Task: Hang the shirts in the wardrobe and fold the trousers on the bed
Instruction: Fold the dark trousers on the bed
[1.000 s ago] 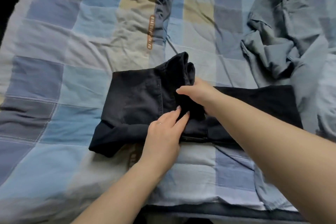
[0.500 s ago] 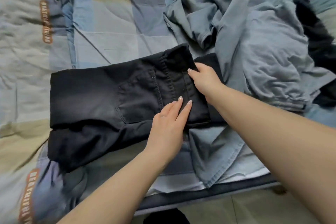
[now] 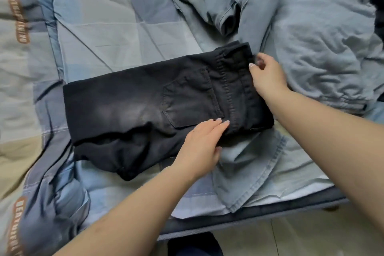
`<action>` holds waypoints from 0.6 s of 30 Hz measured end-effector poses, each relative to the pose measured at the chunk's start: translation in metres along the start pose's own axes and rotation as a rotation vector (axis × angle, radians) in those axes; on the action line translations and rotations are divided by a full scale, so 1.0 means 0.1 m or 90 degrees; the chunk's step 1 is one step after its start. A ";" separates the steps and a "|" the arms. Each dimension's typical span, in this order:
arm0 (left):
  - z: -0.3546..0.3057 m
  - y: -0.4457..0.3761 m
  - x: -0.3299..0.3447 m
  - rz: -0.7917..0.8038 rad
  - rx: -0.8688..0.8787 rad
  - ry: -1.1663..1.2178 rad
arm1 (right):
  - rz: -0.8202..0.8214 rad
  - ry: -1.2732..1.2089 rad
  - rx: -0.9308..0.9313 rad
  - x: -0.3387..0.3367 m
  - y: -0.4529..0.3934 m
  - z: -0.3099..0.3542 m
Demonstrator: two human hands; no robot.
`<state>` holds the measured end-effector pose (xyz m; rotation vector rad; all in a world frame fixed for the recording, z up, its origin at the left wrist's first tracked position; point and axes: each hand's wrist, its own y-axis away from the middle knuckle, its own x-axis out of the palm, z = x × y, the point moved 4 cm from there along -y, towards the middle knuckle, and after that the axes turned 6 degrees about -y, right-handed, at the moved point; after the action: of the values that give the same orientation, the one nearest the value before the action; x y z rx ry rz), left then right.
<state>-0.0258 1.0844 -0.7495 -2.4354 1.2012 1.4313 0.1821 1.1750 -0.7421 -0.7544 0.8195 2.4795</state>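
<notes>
A quilted bed cover [image 3: 99,35] in blue, grey and tan squares, creased, spans the scene, with pale tiled floor [image 3: 291,237] at the near right. The black trousers [image 3: 145,106], faded denim folded into a rough rectangle with a stitched patch pocket uppermost, lie at centre; the left hand [image 3: 199,143] presses flat on their near edge, fingers straight and together. The right hand [image 3: 268,75] curls at the waistband on the right, whether pinching it cannot be told; crumpled soft grey-blue shirts [image 3: 311,37] lie far right.
</notes>
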 end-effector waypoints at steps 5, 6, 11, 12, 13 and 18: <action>0.95 0.70 -0.28 -0.119 -0.229 0.157 | 0.072 0.097 -0.326 0.48 0.75 0.25; 1.16 0.86 -0.34 -0.159 -0.294 0.184 | 0.143 0.102 -0.340 0.67 0.96 0.25; 1.91 1.60 -0.53 -0.360 -0.584 0.316 | 0.411 0.152 -0.288 1.64 1.83 0.20; 2.02 1.71 -0.53 -0.387 -0.643 0.346 | 0.420 0.156 -0.285 1.79 1.92 0.22; 2.11 1.81 -0.51 -0.405 -0.703 0.396 | 0.416 0.152 -0.284 1.93 1.99 0.27; 2.23 1.86 -0.35 -0.355 -0.829 0.787 | 0.372 0.121 -0.322 2.45 2.04 0.71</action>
<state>-0.3146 1.0700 -0.7911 -4.1005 -0.9942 0.3167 -0.1397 1.1224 -0.7591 -1.0488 0.5184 3.2461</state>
